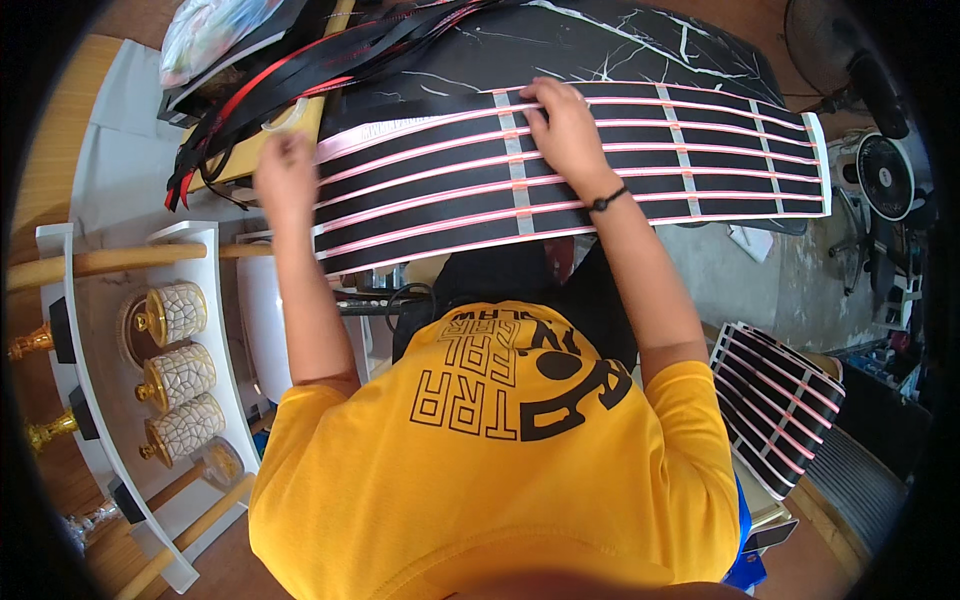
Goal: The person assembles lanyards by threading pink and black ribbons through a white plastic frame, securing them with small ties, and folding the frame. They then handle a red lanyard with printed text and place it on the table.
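Note:
A long black sheet [440,185] with pink-and-white lengthwise strips lies across the table in front of me. Several grey tapes [683,160] cross it. My right hand [565,130] rests open on its far half, fingers spread near a grey tape. At the sheet's left end is my left hand [285,175], slightly blurred, its fingers curled in a pinch; what they hold is hidden. Beside that hand a pale pink band [345,143] widens along the far left edge. A pale, curved piece [286,116] shows just beyond the left fingers.
Black and red straps [300,75] lie at the far left, near a plastic bag [215,35]. Gold-and-white jars [185,375] stand on a white shelf [225,300] at left. Similar striped sheets [775,405] are stacked at right. Two fans, one white-rimmed [885,175], stand far right.

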{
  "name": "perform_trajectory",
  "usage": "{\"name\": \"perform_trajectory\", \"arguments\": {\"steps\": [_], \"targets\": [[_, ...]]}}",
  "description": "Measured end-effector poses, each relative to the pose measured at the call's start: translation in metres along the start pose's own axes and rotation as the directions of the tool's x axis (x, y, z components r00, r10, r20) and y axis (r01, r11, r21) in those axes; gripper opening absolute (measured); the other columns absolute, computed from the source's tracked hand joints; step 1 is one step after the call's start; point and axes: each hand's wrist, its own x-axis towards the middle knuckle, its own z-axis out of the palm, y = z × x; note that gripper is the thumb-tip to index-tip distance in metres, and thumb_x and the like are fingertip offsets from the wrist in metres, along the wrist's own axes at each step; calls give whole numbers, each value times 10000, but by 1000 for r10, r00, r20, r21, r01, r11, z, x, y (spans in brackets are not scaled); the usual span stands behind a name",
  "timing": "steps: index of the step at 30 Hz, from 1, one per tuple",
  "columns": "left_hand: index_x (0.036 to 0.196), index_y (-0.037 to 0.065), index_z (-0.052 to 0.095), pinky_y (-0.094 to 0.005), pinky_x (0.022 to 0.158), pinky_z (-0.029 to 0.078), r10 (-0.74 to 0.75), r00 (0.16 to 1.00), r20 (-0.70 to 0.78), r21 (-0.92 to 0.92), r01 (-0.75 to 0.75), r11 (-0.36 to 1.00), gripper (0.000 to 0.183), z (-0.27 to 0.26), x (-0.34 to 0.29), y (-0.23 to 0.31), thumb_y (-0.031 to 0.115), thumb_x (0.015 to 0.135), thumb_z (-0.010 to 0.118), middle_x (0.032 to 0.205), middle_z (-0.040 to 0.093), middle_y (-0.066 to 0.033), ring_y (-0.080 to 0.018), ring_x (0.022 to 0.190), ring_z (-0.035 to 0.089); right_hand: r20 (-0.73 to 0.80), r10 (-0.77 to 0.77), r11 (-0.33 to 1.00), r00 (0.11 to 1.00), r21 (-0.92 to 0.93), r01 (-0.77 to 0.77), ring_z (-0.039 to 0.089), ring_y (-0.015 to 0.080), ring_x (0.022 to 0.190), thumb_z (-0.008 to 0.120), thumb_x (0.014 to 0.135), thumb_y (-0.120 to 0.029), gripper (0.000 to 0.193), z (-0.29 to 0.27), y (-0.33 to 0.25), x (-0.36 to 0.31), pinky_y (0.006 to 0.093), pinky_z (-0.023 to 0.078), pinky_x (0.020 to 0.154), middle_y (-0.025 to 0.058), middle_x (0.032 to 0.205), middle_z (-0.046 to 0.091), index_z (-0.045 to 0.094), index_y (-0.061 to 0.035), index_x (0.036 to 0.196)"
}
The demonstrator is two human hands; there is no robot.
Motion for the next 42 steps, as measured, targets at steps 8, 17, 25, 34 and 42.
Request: {"name": "perform_trajectory", "arguments": {"steps": [8,17,25,34,42], "targets": [[1095,126,703,-512,953,411,463,781,419,-175,-431,885,251,111,-25,131,259,886,661,1129,643,-117,-315,1127,575,-45,-39,995,998,-98,35,595,326,1072,626,843,-57,176,16,14,11,424,463,969,121,1058,672,698,-32,1002],[1228,107,641,-494,923,353,282,821,496,13,-332,943,419,137,-25,157,287,855,703,1109,713,-109,-302,1100,642,-9,17,995,1000,-99,-18,569,332,1132,660,835,-89,249,17,14,8,437,442,988,121,1165,652,689,-63,1080],[1282,103,629,-485,931,367,105,817,566,39,-154,987,595,151,-6,164,332,758,793,1126,716,-131,-292,1096,660,-16,-15,994,1000,-107,13,569,334,1129,662,830,-84,269,16,14,8,435,439,992,118,1155,650,685,-78,1098],[1192,133,671,-371,985,422,79,740,668,-363,232,902,499,166,4,128,287,744,825,974,757,-51,-211,981,700,-26,-2,1000,1000,-29,1,553,306,1146,660,851,-137,232,16,17,8,437,433,994,90,1120,647,702,-101,1076],[1147,119,670,-327,854,495,164,800,578,-364,73,928,416,157,-3,131,180,760,809,913,759,-37,-175,854,715,28,27,998,999,-56,-25,522,339,1142,752,798,-200,290,14,18,15,438,429,992,119,1149,604,704,-112,1069]]}}
